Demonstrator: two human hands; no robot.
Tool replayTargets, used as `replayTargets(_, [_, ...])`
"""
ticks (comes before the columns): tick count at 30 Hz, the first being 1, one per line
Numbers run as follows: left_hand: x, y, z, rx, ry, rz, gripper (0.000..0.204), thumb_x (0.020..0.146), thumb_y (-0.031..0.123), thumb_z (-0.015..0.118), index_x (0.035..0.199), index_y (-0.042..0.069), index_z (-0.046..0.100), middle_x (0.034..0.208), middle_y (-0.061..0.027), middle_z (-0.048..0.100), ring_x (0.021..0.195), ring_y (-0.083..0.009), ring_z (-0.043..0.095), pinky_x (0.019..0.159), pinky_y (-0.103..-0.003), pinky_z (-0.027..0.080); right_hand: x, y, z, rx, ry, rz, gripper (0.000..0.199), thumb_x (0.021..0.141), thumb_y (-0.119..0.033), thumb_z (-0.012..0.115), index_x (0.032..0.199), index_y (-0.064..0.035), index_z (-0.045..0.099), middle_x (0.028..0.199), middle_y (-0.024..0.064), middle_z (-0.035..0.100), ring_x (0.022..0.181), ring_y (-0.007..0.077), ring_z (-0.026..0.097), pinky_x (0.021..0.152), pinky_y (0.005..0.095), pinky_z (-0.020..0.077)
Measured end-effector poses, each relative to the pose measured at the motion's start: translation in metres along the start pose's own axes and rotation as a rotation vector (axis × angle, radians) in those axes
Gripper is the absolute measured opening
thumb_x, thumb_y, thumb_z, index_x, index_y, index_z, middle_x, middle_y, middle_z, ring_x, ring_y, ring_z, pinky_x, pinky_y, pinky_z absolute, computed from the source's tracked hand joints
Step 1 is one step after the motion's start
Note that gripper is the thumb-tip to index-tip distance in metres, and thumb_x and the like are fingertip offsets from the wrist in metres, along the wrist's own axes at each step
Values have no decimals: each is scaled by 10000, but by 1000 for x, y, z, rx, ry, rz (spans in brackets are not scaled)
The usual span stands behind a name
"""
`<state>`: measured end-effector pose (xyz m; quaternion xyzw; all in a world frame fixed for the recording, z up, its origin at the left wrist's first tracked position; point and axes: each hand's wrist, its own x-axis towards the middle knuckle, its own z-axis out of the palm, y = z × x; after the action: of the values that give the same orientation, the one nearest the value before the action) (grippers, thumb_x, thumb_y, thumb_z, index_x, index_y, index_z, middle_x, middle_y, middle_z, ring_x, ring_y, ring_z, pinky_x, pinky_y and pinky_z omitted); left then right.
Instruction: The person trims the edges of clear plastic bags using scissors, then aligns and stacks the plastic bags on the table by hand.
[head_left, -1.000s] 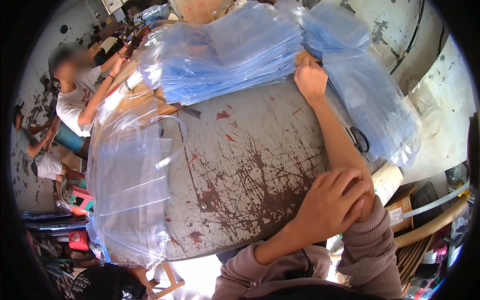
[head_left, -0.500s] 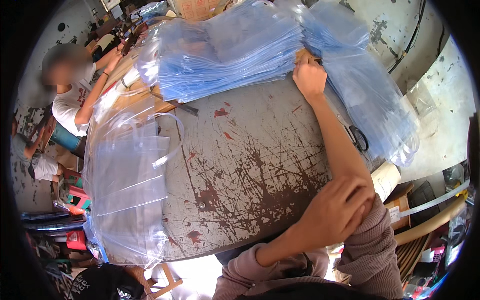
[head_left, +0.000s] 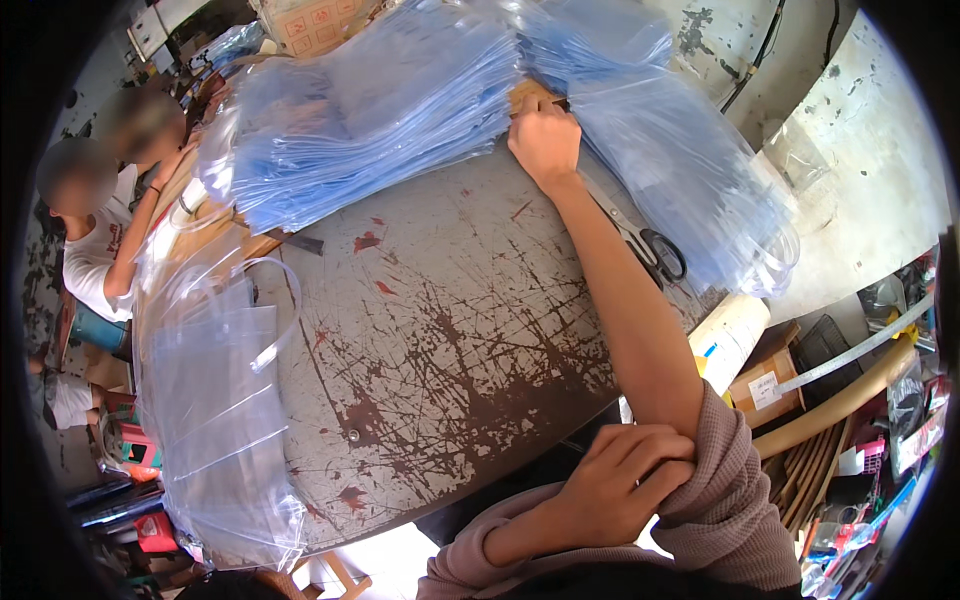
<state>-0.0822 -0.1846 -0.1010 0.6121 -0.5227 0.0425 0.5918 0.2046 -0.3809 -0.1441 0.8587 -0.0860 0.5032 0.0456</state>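
My left hand (head_left: 622, 478) is closed with bent fingers at the inside of my right elbow, against the rolled edge of the right sleeve (head_left: 735, 490). My right arm reaches across the table, and my right hand (head_left: 545, 140) is a fist at its far side. Just beyond the knuckles shows a tan piece (head_left: 525, 93), mostly hidden; whether the fist grips it is unclear. On either side of this hand lie a thick stack of bluish clear plastic bags (head_left: 380, 125) and another plastic stack (head_left: 675, 165). Black-handled scissors (head_left: 660, 255) rest beside my right forearm.
Clear plastic bags with tube handles (head_left: 215, 400) lie along the left edge of the scratched metal table (head_left: 450, 330). A white roll (head_left: 730, 335) and a cardboard box (head_left: 768, 388) stand at the right. Two people (head_left: 95, 250) are beyond the table's left side.
The view has shifted, so the table and stacks sit farther left. My left hand has slid from the bare forearm to the sleeve's edge. The right fist stays beside the stacks.
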Motion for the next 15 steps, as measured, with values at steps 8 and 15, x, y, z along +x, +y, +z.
replayTargets(8, [20,-20,-20,138,-109,-229,635,653,300,635,1207,37,470,1231,-149,416,1088,-300,444,918,-441,300,-5,3,-4,-11,20,-21,161,654,-131,651,738,-31,556,679,120,606,630,264,615,581,361,491])
replayTargets(15, [21,-18,-13,0,-190,-51,539,559,228,565,1056,21,540,1103,-138,470,1025,-311,468,873,-414,324,-4,1,-5,-17,-16,-27,161,654,-137,653,739,-43,554,687,116,607,634,263,612,588,363,484])
